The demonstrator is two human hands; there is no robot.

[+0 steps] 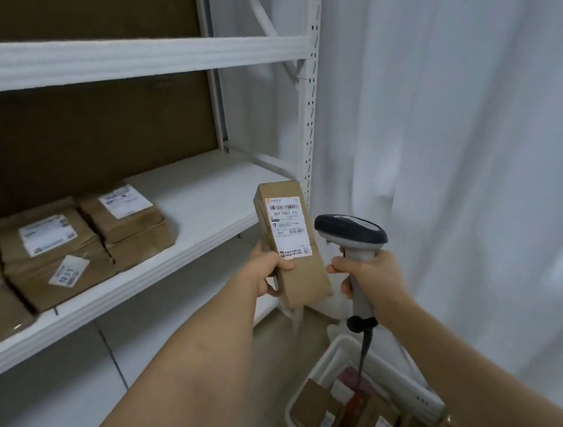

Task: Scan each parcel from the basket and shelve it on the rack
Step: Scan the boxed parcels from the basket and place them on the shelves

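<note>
Parcels are seen in the white basket [327, 362] below. A labelled parcel [290, 245] is gripped upright by the left hand [264, 270]; beside it, the scanner [352, 235] is clasped by the right hand [373, 277]. Beyond, boxes [64, 244] are shelved on the rack [186, 187].

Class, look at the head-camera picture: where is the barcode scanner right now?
The barcode scanner is right of centre, gripped by the right hand, beside the parcel in the left hand, above the basket.
</note>
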